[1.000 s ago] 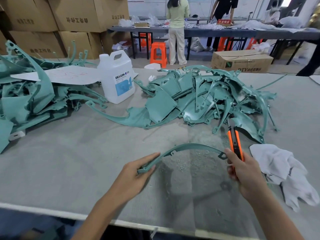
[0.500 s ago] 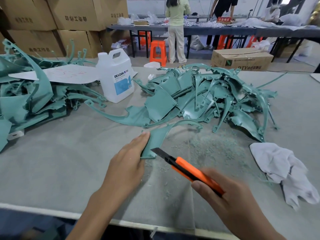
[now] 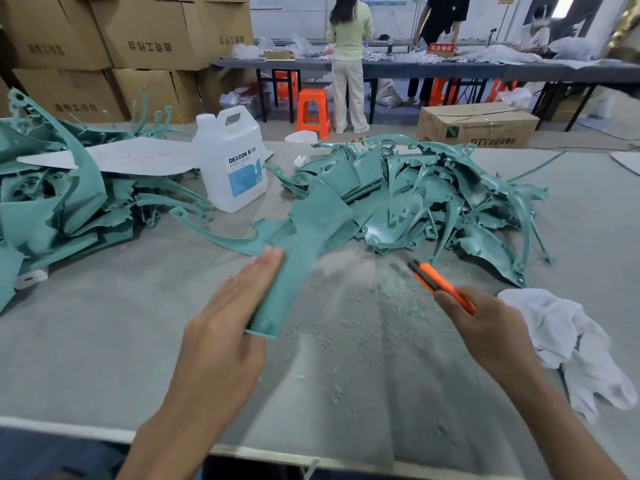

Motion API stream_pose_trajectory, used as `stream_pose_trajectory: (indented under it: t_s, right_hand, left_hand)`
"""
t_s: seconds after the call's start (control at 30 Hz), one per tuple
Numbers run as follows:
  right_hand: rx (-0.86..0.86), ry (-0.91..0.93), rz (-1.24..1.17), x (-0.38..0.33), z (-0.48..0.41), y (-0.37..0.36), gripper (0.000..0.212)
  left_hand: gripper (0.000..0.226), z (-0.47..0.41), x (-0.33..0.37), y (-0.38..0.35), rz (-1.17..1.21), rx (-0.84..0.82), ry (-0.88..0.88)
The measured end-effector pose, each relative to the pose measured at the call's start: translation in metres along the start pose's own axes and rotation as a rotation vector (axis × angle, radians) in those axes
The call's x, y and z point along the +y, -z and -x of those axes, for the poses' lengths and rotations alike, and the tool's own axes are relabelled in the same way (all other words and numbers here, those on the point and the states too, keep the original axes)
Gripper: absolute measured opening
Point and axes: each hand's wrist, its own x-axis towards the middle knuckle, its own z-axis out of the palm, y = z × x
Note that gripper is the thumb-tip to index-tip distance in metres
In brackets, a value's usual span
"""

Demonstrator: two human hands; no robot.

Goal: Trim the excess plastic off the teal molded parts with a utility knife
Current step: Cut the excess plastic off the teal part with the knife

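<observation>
Head cam, near to far: left hand point(image 3: 221, 330) holds one teal molded part point(image 3: 277, 299) just above the grey tabletop point(image 3: 104, 341). Fingers lie flat along its left face; the thumb is hidden behind it. The part is motion-blurred and its far end runs up toward the centre pile.

Right hand point(image 3: 488, 330) is clenched round an orange utility knife point(image 3: 438, 280), tip pointing up-left, apart from the part. Blade too blurred to judge.

Teal shavings point(image 3: 363, 306) are scattered on the tabletop between the hands. White rag point(image 3: 571, 344) sits just right of the right hand.

Further out are a big heap of teal parts point(image 3: 415, 202) at centre and a second heap point(image 3: 52, 209) at left. White jug point(image 3: 232, 168) stands between them, with a blue label reading "DEXCON". White sheet point(image 3: 138, 155) with red scribble lies on the left heap.

Beyond the tabletop:
- Stacked cardboard boxes point(image 3: 156, 46) with Chinese print, left.
- Carton point(image 3: 478, 128) marked "DTY", on the floor.
- Orange stool point(image 3: 313, 109).
- Person in a pale green top point(image 3: 349, 60) at a far table, beside a red sign point(image 3: 440, 47) with Chinese characters.
</observation>
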Motion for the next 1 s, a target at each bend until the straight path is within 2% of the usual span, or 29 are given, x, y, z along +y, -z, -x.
stream_pose_trajectory:
  t_s: [0.07, 0.13, 0.23, 0.33, 0.4, 0.5, 0.6, 0.63, 0.67, 0.83, 0.9, 1.0]
  right_hand:
    - [-0.025, -0.094, 0.012, 0.018, -0.003, -0.007, 0.037]
    - [0.029, -0.109, -0.096, 0.018, 0.001, -0.008, 0.039]
    - [0.114, -0.033, -0.346, -0.008, 0.019, -0.004, 0.029]
    - [0.082, 0.125, -0.528, -0.046, 0.050, 0.000, 0.038]
    - [-0.004, 0.234, -0.569, -0.067, 0.071, 0.001, 0.040]
    - [-0.097, 0.392, -0.505, -0.084, 0.088, -0.001, 0.029]
    - [-0.105, 0.453, -0.418, -0.085, 0.083, -0.004, 0.029]
    - [-0.084, 0.443, -0.414, -0.084, 0.078, -0.005, 0.028]
    - [-0.050, 0.417, -0.416, -0.082, 0.073, -0.003, 0.027]
    - [0.181, 0.280, -0.254, -0.063, 0.026, 0.012, 0.012]
    - [0.222, 0.170, -0.147, -0.044, 0.004, 0.017, 0.024]
    - [0.188, 0.015, -0.087, -0.023, -0.010, 0.017, 0.038]
  left_hand:
    - [0.092, -0.001, -0.002, 0.003, 0.020, 0.021, 0.030]
    - [0.096, -0.001, -0.003, 0.002, 0.011, 0.023, 0.049]
    - [0.095, -0.001, -0.001, -0.005, 0.022, 0.000, 0.100]
    - [0.094, 0.000, -0.003, -0.014, 0.034, 0.001, 0.134]
    - [0.090, 0.002, -0.003, -0.019, 0.037, -0.008, 0.130]
    - [0.078, 0.005, -0.006, -0.025, 0.101, -0.042, 0.232]
    - [0.051, 0.010, -0.004, -0.027, 0.233, -0.068, 0.307]
    - [0.039, 0.013, -0.001, -0.027, 0.300, -0.061, 0.332]
    - [0.037, 0.015, 0.002, -0.025, 0.364, -0.044, 0.359]
    - [0.037, 0.022, 0.020, -0.012, 0.411, 0.032, 0.350]
    - [0.039, 0.023, 0.021, -0.008, 0.406, 0.066, 0.391]
    - [0.039, 0.026, 0.020, -0.004, 0.405, 0.077, 0.422]
